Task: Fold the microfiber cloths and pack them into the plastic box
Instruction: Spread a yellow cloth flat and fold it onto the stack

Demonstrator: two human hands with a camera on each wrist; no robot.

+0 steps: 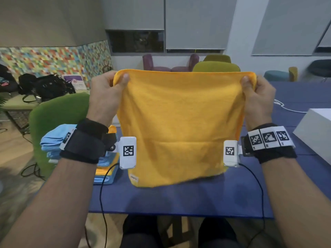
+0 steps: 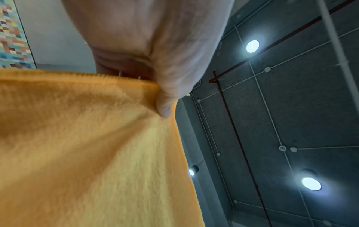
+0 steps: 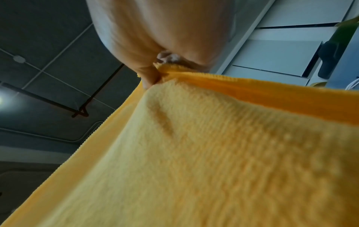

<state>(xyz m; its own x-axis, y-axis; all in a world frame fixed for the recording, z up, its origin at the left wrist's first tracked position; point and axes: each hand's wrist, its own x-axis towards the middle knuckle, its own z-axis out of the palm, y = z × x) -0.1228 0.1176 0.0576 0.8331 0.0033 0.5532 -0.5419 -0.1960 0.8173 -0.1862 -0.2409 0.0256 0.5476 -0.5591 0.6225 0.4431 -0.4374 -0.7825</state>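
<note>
Our left hand [image 1: 105, 90] and right hand [image 1: 258, 97] each pinch a top corner of the orange cloth [image 1: 179, 126], hanging above the blue bench [image 1: 179, 199].

A blue counter [image 1: 179, 199] fills the foreground. A green chair [image 1: 53, 113] stands left of it on a wood-look floor [image 1: 16, 176]. Purple chairs [image 1: 170, 63] and olive chairs [image 1: 215, 66] line the far wall beneath grey blinds [image 1: 195, 22]. A multicoloured mosaic wall [image 1: 50, 59] runs left. Round ceiling lights [image 2: 252, 46] glow overhead.

One yellow cloth [image 1: 180, 126], two hands, one cloth stack [image 1: 105, 158].
</note>
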